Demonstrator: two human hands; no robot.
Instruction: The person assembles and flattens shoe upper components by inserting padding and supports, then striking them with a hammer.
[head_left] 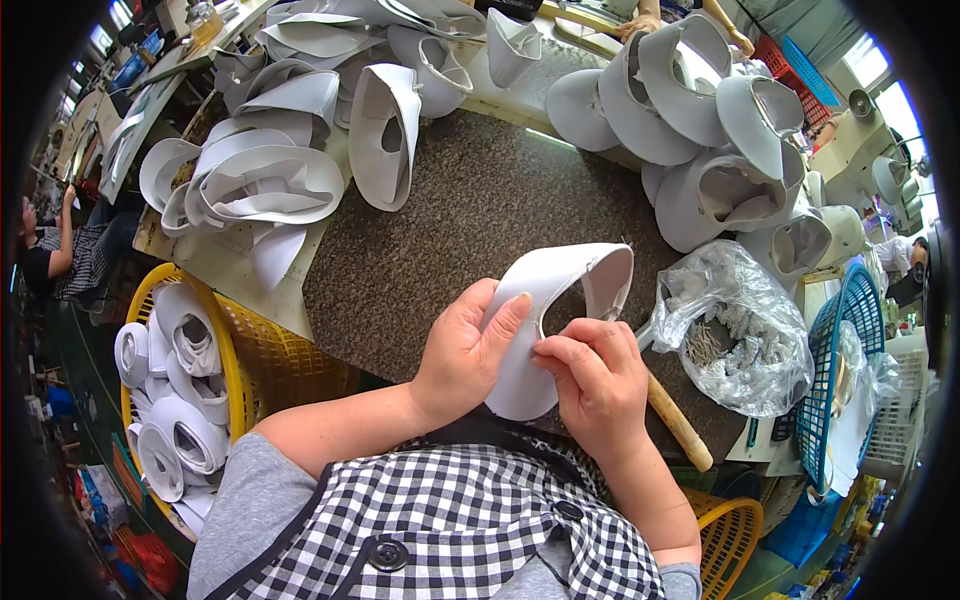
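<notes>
A white shoe upper point(522, 375) is held up in front of my chest, its opening turned to the right. My left hand point(462, 350) is closed on its left side, the thumb lying on the outer face. With thumb and forefinger pinched together, my right hand point(595, 380) grips the edge of the opening. Whether anything small sits between those fingertips is hidden. Beside my right hand lies a hammer, its wooden handle point(678, 422) pointing toward me. To its right, a clear plastic bag point(765, 300) stands open with many small greyish pieces inside.
A dark speckled slab point(450, 215) forms the work surface. White uppers are heaped at the back left point(270, 185) and back right point(670, 95). A yellow basket point(237, 375) of rolled uppers stands left, a blue basket point(850, 370) right. Another person's hand point(640, 25) shows at the back.
</notes>
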